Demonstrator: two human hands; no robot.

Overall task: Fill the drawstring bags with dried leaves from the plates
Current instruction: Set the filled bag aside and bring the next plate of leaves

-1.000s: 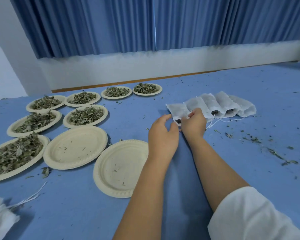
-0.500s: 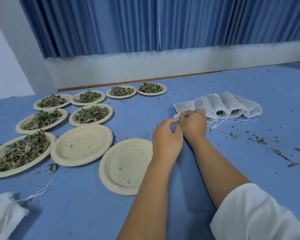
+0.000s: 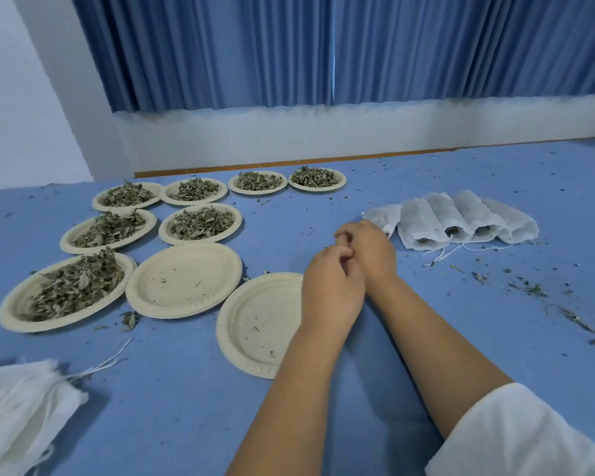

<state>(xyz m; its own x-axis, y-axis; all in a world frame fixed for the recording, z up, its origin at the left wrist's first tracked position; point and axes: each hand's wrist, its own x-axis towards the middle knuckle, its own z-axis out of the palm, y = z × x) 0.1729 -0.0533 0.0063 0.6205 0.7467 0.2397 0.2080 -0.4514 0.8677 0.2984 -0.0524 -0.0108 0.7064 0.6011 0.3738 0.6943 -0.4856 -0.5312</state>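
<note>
Several filled white drawstring bags lie in a row at the right of the blue table. My right hand overlaps the near corner of the leftmost bag. My left hand sits just in front of it. Both hands have curled fingers that meet fingertip to fingertip, pinching at that bag's drawstring, which the fingers hide. At the left, several paper plates hold dried leaves, the nearest being the largest heap. Two empty plates lie closer to me.
A pile of empty white bags with loose strings lies at the bottom left. Leaf crumbs litter the cloth at the right. A white wall base and blue curtain stand behind the table's far edge.
Both hands have drawn back a little from the leftmost bag's mouth and closed together. The string loop that showed at my right hand is now hidden. The view shifted right.
</note>
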